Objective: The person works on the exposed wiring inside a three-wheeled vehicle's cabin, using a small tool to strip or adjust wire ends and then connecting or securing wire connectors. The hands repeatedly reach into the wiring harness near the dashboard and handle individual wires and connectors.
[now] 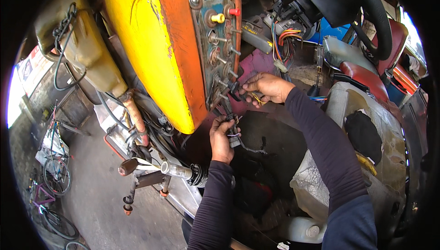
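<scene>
My left hand (222, 142) is closed around a dark electrical connector (234, 141) with thin wires and a grey end, just below the lower end of the switch panel (215, 43). A short dark cable (253, 150) hangs from it. To the right of the panel's lower end, my right hand (271, 88) is pinched, and a thin yellow wire (258, 99) loops out at its fingers. What lies right between those fingertips is partly hidden. A black piece (235, 87) sits by the fingertips. Metal toggle levers, a yellow knob (217, 18) and a red knob (234, 12) stick out of the panel.
The panel is set in an orange and yellow body (151, 43). Loose coloured wires (288, 34) hang below a steering wheel (382, 25). A worn seat (362, 98) stands right, levers (176, 169) at lower left. A white jug (302, 230) lies low; bicycles (56, 172) stand far left.
</scene>
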`<action>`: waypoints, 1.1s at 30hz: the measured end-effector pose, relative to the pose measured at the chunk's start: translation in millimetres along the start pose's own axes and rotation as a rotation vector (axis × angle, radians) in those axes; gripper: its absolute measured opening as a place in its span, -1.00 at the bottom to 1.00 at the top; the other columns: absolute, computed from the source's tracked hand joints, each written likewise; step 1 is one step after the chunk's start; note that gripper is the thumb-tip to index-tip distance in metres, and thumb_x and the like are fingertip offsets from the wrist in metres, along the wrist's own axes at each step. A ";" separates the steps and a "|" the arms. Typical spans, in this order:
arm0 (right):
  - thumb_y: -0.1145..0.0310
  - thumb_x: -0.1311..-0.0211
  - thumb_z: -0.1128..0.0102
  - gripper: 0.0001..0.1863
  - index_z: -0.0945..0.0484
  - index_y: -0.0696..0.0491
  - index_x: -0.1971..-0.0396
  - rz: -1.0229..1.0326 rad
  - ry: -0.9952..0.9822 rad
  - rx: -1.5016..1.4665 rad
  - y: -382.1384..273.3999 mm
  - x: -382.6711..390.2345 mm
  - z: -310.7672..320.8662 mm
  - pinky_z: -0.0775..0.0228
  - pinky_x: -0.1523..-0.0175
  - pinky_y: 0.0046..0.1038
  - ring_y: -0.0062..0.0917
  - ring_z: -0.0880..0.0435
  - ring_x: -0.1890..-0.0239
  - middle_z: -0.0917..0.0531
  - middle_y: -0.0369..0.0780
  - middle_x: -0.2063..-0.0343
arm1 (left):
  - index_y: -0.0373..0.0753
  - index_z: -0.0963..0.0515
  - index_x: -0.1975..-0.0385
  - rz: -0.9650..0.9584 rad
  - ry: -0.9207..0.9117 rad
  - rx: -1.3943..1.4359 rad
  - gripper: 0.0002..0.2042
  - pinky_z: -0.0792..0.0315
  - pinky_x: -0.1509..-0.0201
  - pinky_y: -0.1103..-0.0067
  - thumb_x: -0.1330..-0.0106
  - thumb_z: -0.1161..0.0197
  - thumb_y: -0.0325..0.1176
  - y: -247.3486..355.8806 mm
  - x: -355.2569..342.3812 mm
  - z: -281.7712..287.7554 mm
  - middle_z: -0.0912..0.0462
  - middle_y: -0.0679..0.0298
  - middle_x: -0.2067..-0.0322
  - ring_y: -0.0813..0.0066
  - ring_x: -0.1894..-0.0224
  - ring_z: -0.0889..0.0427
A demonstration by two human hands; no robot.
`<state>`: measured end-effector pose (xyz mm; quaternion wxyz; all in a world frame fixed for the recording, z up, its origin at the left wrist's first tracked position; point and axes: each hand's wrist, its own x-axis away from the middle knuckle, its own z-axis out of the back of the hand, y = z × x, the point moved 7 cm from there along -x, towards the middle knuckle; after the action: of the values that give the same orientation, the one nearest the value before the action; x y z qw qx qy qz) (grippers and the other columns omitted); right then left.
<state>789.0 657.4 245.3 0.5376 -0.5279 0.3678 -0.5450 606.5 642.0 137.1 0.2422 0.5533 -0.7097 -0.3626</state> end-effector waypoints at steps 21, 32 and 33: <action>0.39 -0.26 -0.32 -0.81 -0.67 0.17 0.21 0.157 -0.036 0.259 -4.2 0.5 0.3 -0.51 0.31 -0.50 -0.58 -0.67 0.47 -0.71 -0.22 0.46 | -0.24 -0.47 0.15 -0.034 0.008 0.025 -0.83 -0.56 0.43 0.51 -0.28 -0.16 -0.49 -0.8 -2.9 -4.0 -0.62 0.23 0.34 0.43 0.50 -0.60; 0.45 -0.15 -0.36 -0.83 -0.72 0.20 0.28 0.240 0.077 0.710 -2.1 -11.0 -10.9 -0.52 0.32 -0.50 -0.58 -0.66 0.45 -0.72 -0.24 0.48 | -0.26 -0.49 0.14 -0.041 0.028 -0.090 -0.84 -0.56 0.42 0.54 -0.31 -0.19 -0.48 -7.6 -1.9 4.6 -0.66 0.24 0.31 0.50 0.46 -0.61; 0.44 -0.16 -0.35 -0.82 -0.72 0.19 0.27 0.234 0.063 0.723 -6.0 -12.6 -16.6 -0.53 0.31 -0.48 -0.57 -0.67 0.44 -0.73 -0.23 0.45 | -0.26 -0.49 0.14 -0.061 0.027 -0.097 -0.84 -0.56 0.43 0.55 -0.31 -0.19 -0.49 -2.1 0.3 6.5 -0.67 0.24 0.32 0.50 0.46 -0.61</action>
<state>770.0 667.8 246.1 0.7361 -0.2416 0.2262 -0.5904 602.8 643.0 131.4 0.2674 0.5672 -0.6707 -0.3962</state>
